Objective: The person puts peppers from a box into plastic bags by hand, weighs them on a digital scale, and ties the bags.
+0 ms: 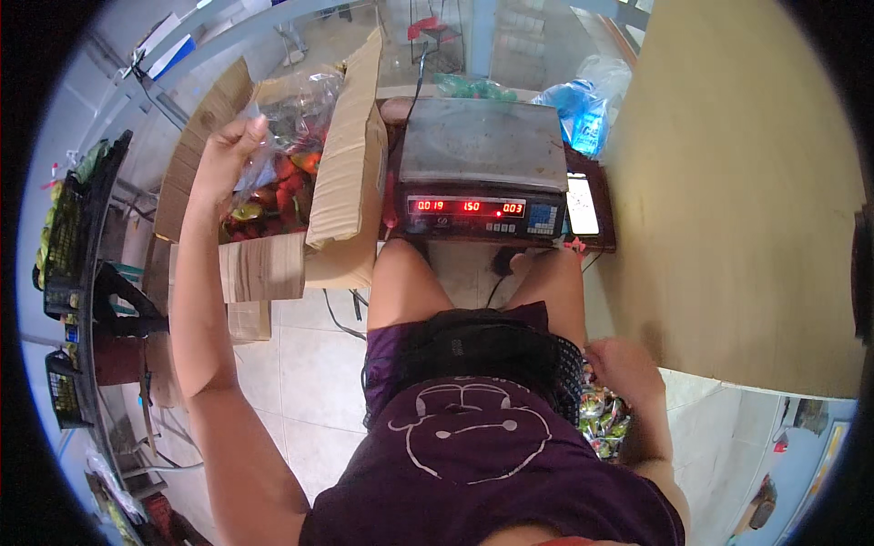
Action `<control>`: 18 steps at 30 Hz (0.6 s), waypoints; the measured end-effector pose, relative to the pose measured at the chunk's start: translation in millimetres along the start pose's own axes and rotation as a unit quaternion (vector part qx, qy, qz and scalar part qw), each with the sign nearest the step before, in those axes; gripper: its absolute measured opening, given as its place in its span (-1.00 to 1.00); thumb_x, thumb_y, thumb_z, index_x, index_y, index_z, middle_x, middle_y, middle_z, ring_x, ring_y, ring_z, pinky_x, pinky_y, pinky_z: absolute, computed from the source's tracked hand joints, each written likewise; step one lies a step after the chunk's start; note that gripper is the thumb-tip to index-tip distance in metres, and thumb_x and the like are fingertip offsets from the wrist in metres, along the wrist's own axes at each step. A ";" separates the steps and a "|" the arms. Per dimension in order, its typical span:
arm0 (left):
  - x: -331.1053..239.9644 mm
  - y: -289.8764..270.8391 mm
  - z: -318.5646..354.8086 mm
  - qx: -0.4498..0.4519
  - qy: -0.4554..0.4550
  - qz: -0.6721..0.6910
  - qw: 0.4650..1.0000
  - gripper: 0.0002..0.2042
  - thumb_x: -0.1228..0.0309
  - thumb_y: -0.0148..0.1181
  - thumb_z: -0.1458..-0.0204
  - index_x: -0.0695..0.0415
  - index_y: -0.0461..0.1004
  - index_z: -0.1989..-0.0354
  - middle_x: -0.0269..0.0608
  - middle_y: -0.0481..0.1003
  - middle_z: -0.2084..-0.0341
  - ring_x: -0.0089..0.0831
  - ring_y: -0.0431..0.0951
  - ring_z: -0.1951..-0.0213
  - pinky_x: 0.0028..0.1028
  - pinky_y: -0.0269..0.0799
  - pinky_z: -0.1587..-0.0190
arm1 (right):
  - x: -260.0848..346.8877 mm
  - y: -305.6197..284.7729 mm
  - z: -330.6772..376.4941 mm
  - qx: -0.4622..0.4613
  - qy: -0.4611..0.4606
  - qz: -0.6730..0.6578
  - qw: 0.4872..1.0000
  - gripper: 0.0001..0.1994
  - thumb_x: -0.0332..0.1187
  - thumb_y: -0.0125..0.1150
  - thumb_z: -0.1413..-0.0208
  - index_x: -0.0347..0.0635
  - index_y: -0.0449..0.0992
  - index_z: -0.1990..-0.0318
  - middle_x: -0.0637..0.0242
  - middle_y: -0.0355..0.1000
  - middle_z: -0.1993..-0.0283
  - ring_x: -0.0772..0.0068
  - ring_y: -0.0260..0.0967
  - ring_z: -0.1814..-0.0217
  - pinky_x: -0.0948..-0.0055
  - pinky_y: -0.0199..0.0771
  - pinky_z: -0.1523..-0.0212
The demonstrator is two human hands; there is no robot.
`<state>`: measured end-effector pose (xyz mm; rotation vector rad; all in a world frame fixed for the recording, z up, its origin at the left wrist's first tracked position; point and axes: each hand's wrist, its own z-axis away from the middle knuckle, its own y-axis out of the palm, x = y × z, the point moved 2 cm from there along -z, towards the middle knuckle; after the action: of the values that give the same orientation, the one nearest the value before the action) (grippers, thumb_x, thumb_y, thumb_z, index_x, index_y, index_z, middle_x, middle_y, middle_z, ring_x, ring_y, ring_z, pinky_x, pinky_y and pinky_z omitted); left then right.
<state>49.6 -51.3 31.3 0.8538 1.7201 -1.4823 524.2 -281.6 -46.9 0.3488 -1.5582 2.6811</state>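
At the left edge of the frame, two black plastic crates show, one upper [68,250] and one lower [63,389]; green produce lines the upper one's outer side. In the upper left stands one open cardboard box [350,173], with three flaps folded outward. Inside lie many red and green peppers [291,193], overlapping too much to count, with clear plastic over those at the far end. One left hand [235,150] is over the box's left side, thumb and fingers pinched together on one clear plastic bag [261,171], which hangs among the peppers.

At upper centre sits one digital scale [482,150] with one flat metal pan and three groups of lit red digits. Behind it is one green plastic bag [473,86]; to its right, one phone [581,206] with a bright screen, and beyond that a clear and blue plastic bundle [583,105].

At lower right, one right hand [628,371] is beside the thigh, near several small filled bags [604,420], too crowded to count; whether its fingers grip anything, I cannot tell. One large tan panel [742,182] fills the right.
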 end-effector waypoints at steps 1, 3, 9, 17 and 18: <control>-5.4 3.6 5.2 0.041 0.013 0.067 0.997 -0.72 0.11 0.03 -0.04 0.08 0.42 0.47 -0.51 0.29 0.69 -0.71 0.29 0.64 -0.61 0.21 0.60 | 13.3 -13.6 -9.9 -0.053 -0.048 -0.023 0.997 -0.82 -0.34 0.03 0.03 -0.16 0.46 0.28 0.02 0.41 0.37 -0.04 0.35 0.33 0.14 0.33 0.34; -22.4 16.1 15.1 0.100 0.039 0.135 0.985 -0.75 0.14 0.01 -0.06 0.08 0.40 0.40 -0.50 0.32 0.61 -0.71 0.32 0.62 -0.64 0.24 0.58 | 35.6 -36.7 -31.3 -0.187 -0.185 -0.083 0.961 -0.74 -0.34 0.06 0.02 -0.15 0.39 0.15 0.07 0.40 0.33 0.01 0.35 0.30 0.19 0.34 0.34; -87.2 86.3 65.7 0.272 0.112 0.030 0.955 -0.86 0.36 0.09 -0.03 0.17 0.38 0.37 -0.45 0.34 0.59 -0.70 0.33 0.61 -0.69 0.27 0.52 | 142.1 -93.4 -96.2 -0.347 -0.359 -0.434 0.750 -0.47 -0.27 0.26 0.13 -0.19 0.27 -0.04 0.16 0.40 0.21 0.41 0.36 0.23 0.39 0.35 0.31; -71.6 106.8 82.6 0.306 0.168 0.306 0.886 -0.29 0.48 0.37 0.30 0.11 0.11 -0.09 -0.25 0.29 0.13 -0.49 0.38 0.14 -0.45 0.31 0.06 | 150.8 -133.1 -144.4 -0.318 -0.285 -0.528 0.733 -0.76 -0.30 0.26 0.11 -0.34 0.44 0.46 0.41 0.35 0.65 0.66 0.24 0.62 0.60 0.24 0.62; -64.1 112.7 87.4 0.337 0.127 0.280 0.890 -0.34 0.54 0.33 0.28 0.12 0.15 -0.07 -0.25 0.34 0.17 -0.49 0.39 0.15 -0.46 0.31 0.06 | 145.5 -139.1 -141.8 -0.324 -0.254 -0.540 0.734 -0.76 -0.29 0.26 0.10 -0.33 0.44 0.48 0.42 0.34 0.65 0.70 0.22 0.64 0.62 0.21 0.65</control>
<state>186.3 -125.9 16.9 1.7985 0.9410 -1.5925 374.7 -103.5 34.1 1.4449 -1.4990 1.1095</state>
